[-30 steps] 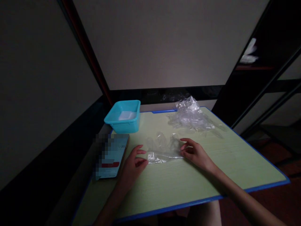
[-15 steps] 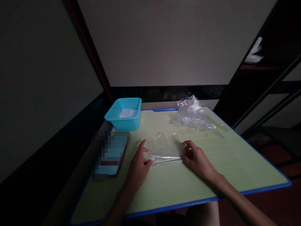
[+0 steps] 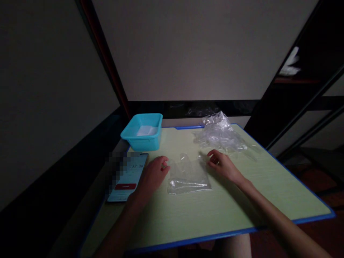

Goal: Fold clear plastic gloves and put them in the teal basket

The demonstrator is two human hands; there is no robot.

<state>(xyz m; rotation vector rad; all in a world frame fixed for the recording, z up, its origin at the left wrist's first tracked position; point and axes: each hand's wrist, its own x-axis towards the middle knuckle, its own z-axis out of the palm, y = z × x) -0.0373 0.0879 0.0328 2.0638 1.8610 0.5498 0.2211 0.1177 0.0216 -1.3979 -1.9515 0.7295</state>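
Observation:
A clear plastic disposable glove (image 3: 189, 175) lies spread on the table between my hands, its fingers pointing away from me and its cuff edge toward me. My left hand (image 3: 154, 173) is at the glove's left side, fingers bent, with a gap between thumb and forefinger. On the other side, my right hand (image 3: 224, 166) hovers by the upper right of the glove, fingers curved and thumb apart from them. Neither hand visibly grips the film; whether a fingertip touches its edge is hard to see.
A crumpled pile of clear plastic gloves (image 3: 220, 134) lies at the back right. A turquoise basket (image 3: 145, 144) holding something white stands at the back left. A phone (image 3: 126, 179) with a lit screen lies left of my left hand. The pale table (image 3: 193, 218) has a blue edge.
Both hands have let go of the glove's cuff and moved away from me, up to its finger end. The cuff edge now lies flatter on the table.

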